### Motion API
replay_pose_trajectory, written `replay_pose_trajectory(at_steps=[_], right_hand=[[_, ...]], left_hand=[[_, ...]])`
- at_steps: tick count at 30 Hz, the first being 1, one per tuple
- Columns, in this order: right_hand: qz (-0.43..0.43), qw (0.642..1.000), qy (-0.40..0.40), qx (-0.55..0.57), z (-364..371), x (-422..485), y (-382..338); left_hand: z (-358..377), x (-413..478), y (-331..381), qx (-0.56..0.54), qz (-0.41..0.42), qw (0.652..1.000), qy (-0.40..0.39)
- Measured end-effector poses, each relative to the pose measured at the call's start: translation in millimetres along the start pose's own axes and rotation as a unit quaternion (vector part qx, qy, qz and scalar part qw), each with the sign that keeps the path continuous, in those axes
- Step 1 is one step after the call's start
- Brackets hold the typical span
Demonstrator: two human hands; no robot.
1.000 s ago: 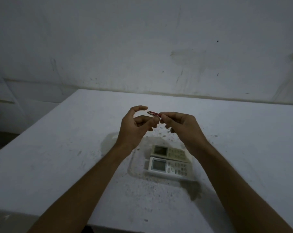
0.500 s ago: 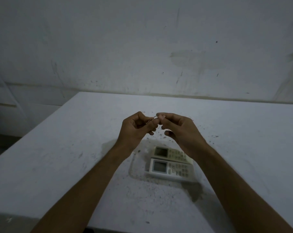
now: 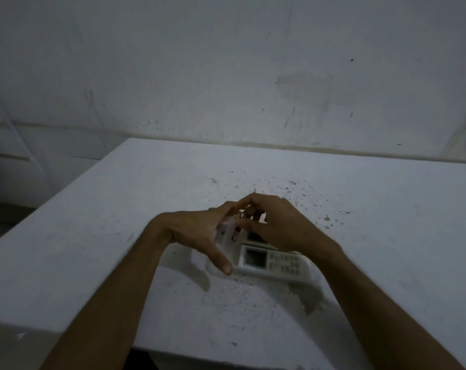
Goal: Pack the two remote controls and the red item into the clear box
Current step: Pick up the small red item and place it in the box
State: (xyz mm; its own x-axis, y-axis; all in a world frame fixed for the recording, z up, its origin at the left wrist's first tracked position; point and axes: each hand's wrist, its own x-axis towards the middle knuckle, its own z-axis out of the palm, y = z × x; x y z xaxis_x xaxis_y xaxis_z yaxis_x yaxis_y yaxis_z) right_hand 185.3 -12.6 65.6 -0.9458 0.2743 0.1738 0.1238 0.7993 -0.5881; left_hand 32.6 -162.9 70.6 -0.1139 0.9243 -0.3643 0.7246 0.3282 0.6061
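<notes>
A white remote control (image 3: pixel 275 263) with a grey screen lies in the clear box (image 3: pixel 313 288) on the table. A second remote (image 3: pixel 253 238) lies just behind it, mostly hidden under my right hand (image 3: pixel 285 227). My left hand (image 3: pixel 199 232) is at the box's left end, its fingers on a raised clear flap (image 3: pixel 225 234) and its thumb pointing down. The red item (image 3: pixel 237 231) shows only as small red glimpses between my fingertips, which meet over the box's left end. My right fingers are curled around it.
The white table (image 3: pixel 119 236) is dusty, with dark specks around the box. Its left edge and near edge are in view. A stained white wall (image 3: pixel 226 76) stands right behind the table's far edge.
Both hands have dropped from mid-air down onto the left end of the clear box, bringing the red item with them. The camera has tilted down and moved closer.
</notes>
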Motion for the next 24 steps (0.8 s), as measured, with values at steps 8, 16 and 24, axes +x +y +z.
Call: replay_pose_trajectory(at_steps=[8, 16, 24], right_hand=[[-0.021, 0.999, -0.026, -0.041, 7, 0, -5], [-0.035, 0.995, 0.02, -0.09, 21, 4, 3], [-0.006, 0.999, 0.037, -0.032, 2, -12, -12]], left_hand=[[1, -1, 8, 0.045, 0.013, 0.999, 0.024], [3, 3, 4, 0.028, 0.019, 0.999, 0.03], [23, 1, -6, -0.021, 0.015, 0.994, 0.102]])
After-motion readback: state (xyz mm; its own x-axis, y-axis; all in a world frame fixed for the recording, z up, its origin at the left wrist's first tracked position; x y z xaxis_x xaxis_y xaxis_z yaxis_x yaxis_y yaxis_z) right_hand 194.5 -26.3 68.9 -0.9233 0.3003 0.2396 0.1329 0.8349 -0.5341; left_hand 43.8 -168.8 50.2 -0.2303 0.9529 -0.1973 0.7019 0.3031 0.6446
